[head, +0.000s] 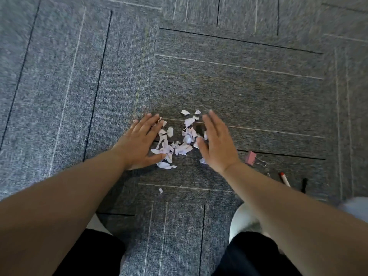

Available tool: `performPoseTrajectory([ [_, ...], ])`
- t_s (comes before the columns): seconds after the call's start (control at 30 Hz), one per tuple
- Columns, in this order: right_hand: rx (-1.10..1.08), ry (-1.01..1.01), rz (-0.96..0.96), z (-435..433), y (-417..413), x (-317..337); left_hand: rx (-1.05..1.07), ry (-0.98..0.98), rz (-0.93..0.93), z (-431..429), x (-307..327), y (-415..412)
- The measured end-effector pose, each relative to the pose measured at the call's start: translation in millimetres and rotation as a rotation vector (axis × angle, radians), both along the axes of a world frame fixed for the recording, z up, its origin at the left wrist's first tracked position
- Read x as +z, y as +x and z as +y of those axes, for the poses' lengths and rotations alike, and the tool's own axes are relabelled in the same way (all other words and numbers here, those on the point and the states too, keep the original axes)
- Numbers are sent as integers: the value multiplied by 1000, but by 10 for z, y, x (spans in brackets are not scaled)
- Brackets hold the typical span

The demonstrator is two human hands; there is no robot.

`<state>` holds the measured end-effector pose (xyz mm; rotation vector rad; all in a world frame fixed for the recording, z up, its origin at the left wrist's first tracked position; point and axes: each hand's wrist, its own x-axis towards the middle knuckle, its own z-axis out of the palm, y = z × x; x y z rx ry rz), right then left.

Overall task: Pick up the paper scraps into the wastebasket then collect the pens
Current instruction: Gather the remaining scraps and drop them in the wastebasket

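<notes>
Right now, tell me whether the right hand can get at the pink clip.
Probably yes. The pink clip lies on bare carpet just beside the right hand, which is open, flat and holds nothing. Nothing lies between them; the red-capped pen sits farther off.

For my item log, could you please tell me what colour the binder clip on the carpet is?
The binder clip is pink with silver wire handles, seen in the head view, the only view.

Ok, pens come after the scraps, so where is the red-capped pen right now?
In the head view the red-capped pen lies on the carpet at lower right, beyond the right forearm, between the pink binder clip and a black pen.
</notes>
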<state>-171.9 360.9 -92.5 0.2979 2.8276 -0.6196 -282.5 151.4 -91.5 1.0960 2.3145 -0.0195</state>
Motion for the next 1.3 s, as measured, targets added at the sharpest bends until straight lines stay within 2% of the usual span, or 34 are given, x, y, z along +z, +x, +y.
performPoseTrajectory([
  [0.07,-27,31,-128,121,-211,-19,17,18,11,7,0,-22],
  [0.17,101,60,-219,87,-492,-47,17,5,25,110,5,-94],
  [0.4,471,48,-216,-116,-393,-6,-175,-28,-12,86,-35,-90],
  [0.47,525,1,-153,-95,-230,12,-241,33,-9,-78,-39,-16],
  [0.57,442,18,-9,-18,-18,15,-298,153,66,-296,-45,65],
  [0.63,356,84,17,54,111,-16,-267,159,86,-440,-105,98],
  [0.77,250,180,-168,147,352,-124,-83,11,70,-548,-174,282],
  [0.87,289,208,-245,38,385,-178,-70,-32,67,-412,-232,482],
  [1.0,412,161,-189,-129,274,-173,-65,44,114,-263,-288,538],
  [1.1,455,165,-110,-109,254,-167,84,120,131,-187,-257,438],
  [1.2,435,174,-96,-10,290,-184,192,100,92,-150,-190,326],
  [1.3,418,174,-96,22,299,-197,18,92,52,-225,-191,318],
])
